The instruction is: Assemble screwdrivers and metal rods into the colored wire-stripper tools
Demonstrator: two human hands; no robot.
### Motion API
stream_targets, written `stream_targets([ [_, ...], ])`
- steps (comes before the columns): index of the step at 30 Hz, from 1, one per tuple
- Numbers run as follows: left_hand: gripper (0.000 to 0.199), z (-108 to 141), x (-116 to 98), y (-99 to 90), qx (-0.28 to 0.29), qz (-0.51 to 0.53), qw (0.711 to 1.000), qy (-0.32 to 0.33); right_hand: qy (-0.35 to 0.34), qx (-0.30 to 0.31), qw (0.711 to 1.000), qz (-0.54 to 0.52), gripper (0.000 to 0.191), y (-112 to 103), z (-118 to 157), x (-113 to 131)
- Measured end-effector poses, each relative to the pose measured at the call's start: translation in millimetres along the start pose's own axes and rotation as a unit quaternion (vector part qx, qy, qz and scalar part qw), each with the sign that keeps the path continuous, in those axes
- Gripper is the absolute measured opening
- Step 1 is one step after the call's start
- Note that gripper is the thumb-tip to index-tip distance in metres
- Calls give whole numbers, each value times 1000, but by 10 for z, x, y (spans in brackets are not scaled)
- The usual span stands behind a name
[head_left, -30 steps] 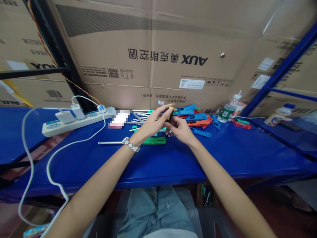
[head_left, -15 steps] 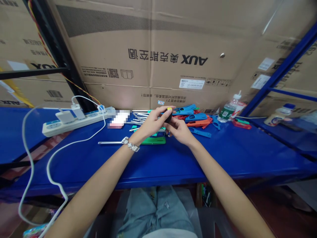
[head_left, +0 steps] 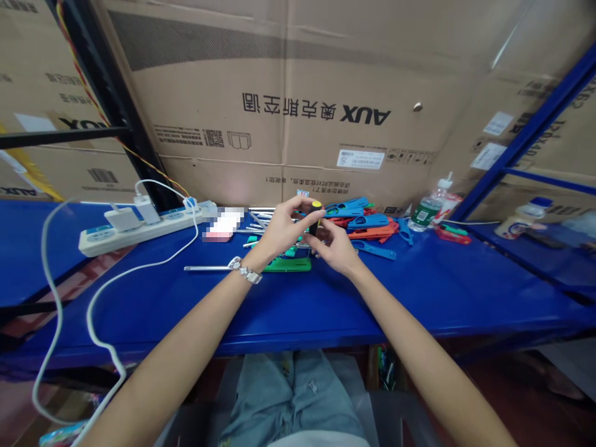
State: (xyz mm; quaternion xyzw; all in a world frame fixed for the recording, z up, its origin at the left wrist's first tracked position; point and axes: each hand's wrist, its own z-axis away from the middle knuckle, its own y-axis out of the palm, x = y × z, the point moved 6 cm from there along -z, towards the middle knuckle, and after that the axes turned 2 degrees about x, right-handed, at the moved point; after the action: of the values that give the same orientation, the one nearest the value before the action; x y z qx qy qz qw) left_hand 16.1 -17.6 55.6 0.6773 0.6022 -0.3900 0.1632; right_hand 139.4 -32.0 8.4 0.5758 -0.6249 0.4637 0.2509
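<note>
A stubby black screwdriver [head_left: 315, 222] with a yellow cap stands roughly upright between my hands; its tip is hidden. My left hand [head_left: 285, 228] closes thumb and fingers about the upper handle. Lower down, my right hand [head_left: 339, 249] has its bent fingers and thumb around the handle; whether they also pinch a small part cannot be seen. Just below my hands lies a green lighter body [head_left: 288, 265], and a thin metal tube [head_left: 207, 268] lies to its left. Behind my hands are metal tubes with teal pieces, partly covered by my left hand.
Blue and orange lighter shells [head_left: 372, 231] are heaped right of my hands on the blue table [head_left: 298, 313]. A white power strip [head_left: 139, 231] with trailing cables lies left. A clear bottle [head_left: 424, 208] and a small red box [head_left: 452, 234] stand right. Cardboard [head_left: 205, 81] walls the back.
My left hand has shifted its grip slightly, and the screwdriver now stands more upright with its handle more visible. My right fingers have moved a little at the handle. The table items look unchanged.
</note>
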Motion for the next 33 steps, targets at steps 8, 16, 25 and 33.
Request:
stream_targets([
  [8,28,7,-5,18,9,-20,1000,-6,-5,21,999,-32,44,28,-2,7],
  [16,30,4,32,-68,-70,-39,997,-1,11,-53,998,-39,45,-15,9,-61],
  [25,20,23,27,0,3,-37,999,1,-6,-14,1000,7,36,2,3,-51],
  [33,19,19,27,-14,8,-40,999,5,1,3,1000,-22,43,14,1,-47],
])
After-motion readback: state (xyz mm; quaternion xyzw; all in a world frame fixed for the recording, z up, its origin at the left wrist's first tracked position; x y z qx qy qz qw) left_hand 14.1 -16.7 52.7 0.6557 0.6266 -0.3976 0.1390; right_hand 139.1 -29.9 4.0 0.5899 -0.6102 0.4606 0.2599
